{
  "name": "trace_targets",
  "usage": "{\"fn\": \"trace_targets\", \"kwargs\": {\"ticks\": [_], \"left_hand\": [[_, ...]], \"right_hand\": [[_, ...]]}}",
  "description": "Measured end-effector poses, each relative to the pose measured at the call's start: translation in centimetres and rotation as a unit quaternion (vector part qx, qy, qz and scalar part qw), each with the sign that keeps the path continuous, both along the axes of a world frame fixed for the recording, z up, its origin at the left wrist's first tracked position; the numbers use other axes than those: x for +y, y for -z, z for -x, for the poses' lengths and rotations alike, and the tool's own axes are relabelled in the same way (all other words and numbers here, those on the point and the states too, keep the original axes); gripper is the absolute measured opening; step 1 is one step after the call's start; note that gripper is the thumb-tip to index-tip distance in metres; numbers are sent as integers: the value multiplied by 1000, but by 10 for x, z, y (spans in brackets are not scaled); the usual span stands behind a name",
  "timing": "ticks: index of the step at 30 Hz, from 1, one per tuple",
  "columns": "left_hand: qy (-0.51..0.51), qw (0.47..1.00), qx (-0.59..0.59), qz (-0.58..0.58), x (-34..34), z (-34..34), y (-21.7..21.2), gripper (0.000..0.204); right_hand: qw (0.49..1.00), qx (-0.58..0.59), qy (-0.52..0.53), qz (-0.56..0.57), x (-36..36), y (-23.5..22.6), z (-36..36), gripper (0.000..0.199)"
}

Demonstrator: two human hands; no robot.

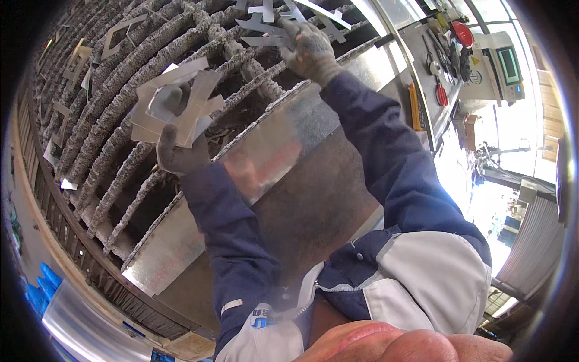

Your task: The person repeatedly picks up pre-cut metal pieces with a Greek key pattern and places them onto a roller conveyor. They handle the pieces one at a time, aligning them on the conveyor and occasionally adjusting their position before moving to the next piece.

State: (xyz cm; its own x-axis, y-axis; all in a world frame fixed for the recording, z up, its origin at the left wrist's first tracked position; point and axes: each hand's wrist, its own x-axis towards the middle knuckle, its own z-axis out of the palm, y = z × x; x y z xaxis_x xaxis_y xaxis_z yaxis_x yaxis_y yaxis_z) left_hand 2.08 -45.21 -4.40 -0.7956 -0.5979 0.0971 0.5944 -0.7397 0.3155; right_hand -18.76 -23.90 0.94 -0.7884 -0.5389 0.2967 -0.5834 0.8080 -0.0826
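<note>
Grey work gloves cover both my hands. My left hand (181, 152) is closed on a fanned stack of flat, cut sheet-metal pieces (148, 117), some with open middles, held above the slats. My right hand (310, 53) reaches farther forward and right, its fingers and thumb closing around the end of a thin, shiny metal strip (264, 41). More bright angular metal offcuts (295, 11) lie around that hand at the far side. Beneath both hands run rough, crusted metal slats (163, 60) with dark gaps between them.
Loose cut frames (120, 37) rest on the slats at the far left. A smooth metal ledge (259, 169) borders the slats on my side. At the right, a bench (422, 51) carries hand tools, a red round object (462, 34) and a boxy device (491, 66) with a screen.
</note>
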Motion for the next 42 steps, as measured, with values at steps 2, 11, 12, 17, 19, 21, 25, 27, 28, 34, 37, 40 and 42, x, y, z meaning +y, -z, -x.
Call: {"fn": "trace_targets", "kwargs": {"ticks": [2,11,12,17,19,21,25,27,28,34,37,40,42], "left_hand": [[3,999,-34,33,4,1,1,67],[-58,987,-150,25,13,6,-8,68],[-61,985,-158,24,13,7,-7,69],[-47,985,-168,14,9,6,0,72],[-45,984,-169,21,9,5,3,69],[-39,986,-151,49,10,6,5,65],[-121,958,-238,109,16,8,13,51],[-200,896,-300,258,18,8,18,42],[-227,856,-328,328,20,9,21,37],[-112,828,-358,417,10,-4,26,51],[-205,649,-391,619,7,-8,24,59],[-221,642,-358,641,7,-1,23,67],[-140,813,-259,503,9,6,25,58]], "right_hand": [[996,-48,-15,-79,-2,6,25,47],[991,13,-59,-119,-14,-14,39,47],[991,22,-104,-85,-9,-21,43,46],[994,-65,90,19,36,-33,131,39],[989,-19,2,-148,44,-13,176,54],[966,-211,148,4,45,11,198,72],[965,-252,56,-50,25,25,185,91],[954,-238,132,-129,12,17,163,87],[954,-222,166,-115,5,11,153,82],[984,-108,119,-79,-12,1,127,66],[992,-97,73,45,-25,-12,111,65],[935,-214,-82,272,-50,-44,64,25],[945,-201,-169,197,-86,-55,11,31]]}}
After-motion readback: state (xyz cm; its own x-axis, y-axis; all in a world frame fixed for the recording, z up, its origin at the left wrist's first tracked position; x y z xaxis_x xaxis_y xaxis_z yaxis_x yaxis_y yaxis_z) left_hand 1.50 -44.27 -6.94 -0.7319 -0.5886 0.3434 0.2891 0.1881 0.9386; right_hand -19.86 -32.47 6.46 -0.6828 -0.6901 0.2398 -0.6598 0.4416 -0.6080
